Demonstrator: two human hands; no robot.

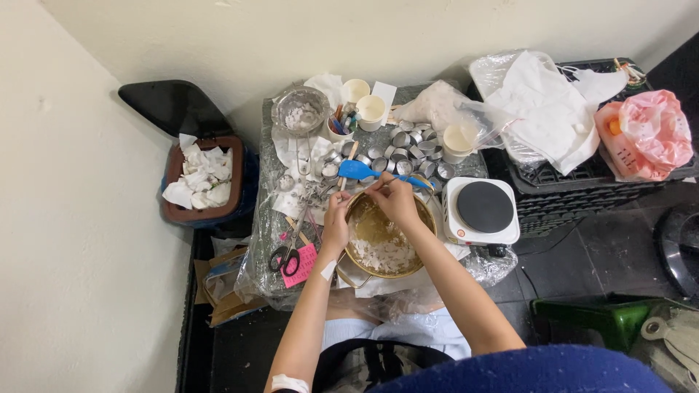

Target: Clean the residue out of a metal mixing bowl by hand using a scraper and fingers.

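Observation:
A brass-coloured pot with white flakes in it sits on the small table in front of me. My left hand rests on the pot's left rim, fingers curled. My right hand hovers over the pot's far rim, pinching something thin between the fingertips; I cannot make out what it is. A blue spatula lies just beyond both hands. Several small metal cups are scattered behind it.
A white single hot plate stands right of the pot. Scissors with black and red handles lie to the left. A glass bowl of white pieces, paper cups and a bin of paper scraps are nearby. A black crate sits at right.

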